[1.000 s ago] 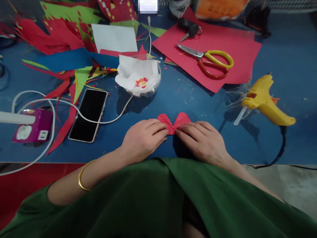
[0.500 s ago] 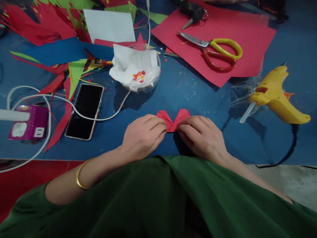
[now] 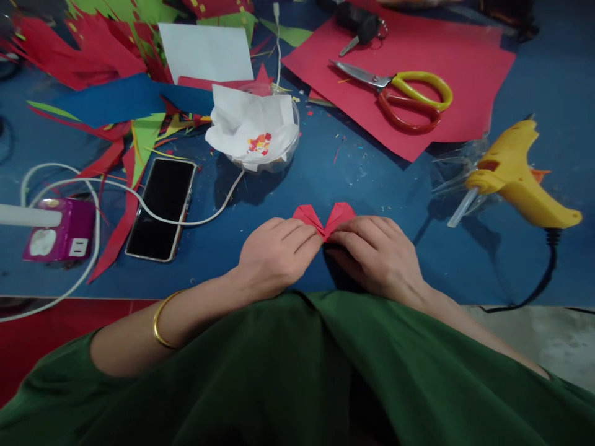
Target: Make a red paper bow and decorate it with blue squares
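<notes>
A small piece of folded red paper [image 3: 338, 214] is between my two hands near the table's front edge. Its two upper flaps spread apart in a V, and its lower part is largely covered by fingers. My left hand [image 3: 277, 253] is closed on the left side of the paper, fingertips close to the bottom of the V. From the right, my right hand [image 3: 379, 253] pinches the other side, its thumb mostly hidden beneath the fingers.
Left of my hands lie a phone [image 3: 162, 207], a white cable and a purple power socket [image 3: 65, 229]. Ahead are a tissue-lined bowl [image 3: 253, 130], coloured paper scraps and scissors [image 3: 409, 99] on red sheets [image 3: 469, 68]. A yellow glue gun [image 3: 525, 179] stands at the right.
My left hand has shifted right, its fingers now covering more of the paper's lower middle. The right hand stays nearly in place, and the view has moved slightly.
</notes>
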The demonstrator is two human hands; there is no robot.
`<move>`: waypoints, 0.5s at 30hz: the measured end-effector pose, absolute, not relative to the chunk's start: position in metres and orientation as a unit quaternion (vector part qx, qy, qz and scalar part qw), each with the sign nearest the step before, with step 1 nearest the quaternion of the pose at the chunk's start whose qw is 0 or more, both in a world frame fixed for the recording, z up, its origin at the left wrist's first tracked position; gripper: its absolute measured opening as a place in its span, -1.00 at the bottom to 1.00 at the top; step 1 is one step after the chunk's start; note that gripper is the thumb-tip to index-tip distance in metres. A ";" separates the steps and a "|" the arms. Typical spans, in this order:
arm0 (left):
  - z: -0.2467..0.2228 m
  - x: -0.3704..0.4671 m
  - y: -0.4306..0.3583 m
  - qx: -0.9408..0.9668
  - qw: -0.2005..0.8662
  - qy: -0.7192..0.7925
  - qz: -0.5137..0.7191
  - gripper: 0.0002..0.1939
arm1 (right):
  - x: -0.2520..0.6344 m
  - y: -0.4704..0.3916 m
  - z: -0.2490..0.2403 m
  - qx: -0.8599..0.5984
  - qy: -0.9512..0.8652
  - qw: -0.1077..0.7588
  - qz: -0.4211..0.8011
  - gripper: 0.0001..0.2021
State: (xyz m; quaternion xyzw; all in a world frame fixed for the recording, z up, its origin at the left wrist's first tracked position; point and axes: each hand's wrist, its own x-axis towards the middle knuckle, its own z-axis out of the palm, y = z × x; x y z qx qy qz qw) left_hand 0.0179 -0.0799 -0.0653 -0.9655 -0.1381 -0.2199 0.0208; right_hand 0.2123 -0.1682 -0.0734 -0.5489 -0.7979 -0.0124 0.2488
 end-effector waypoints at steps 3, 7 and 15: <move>-0.066 0.018 -0.081 -0.964 0.000 -0.146 -0.221 -0.84 | 0.210 -0.168 -0.072 -0.549 -0.797 0.251 -0.009 -0.90; -0.066 0.016 -0.081 -0.957 -0.059 -0.176 -0.223 -0.87 | 0.209 -0.168 -0.072 -0.586 -0.769 0.255 -0.001 -0.90; -0.067 0.008 -0.077 -0.919 -0.186 -0.268 -0.220 -0.90 | 0.213 -0.173 -0.074 -0.653 -0.691 0.295 0.091 -0.87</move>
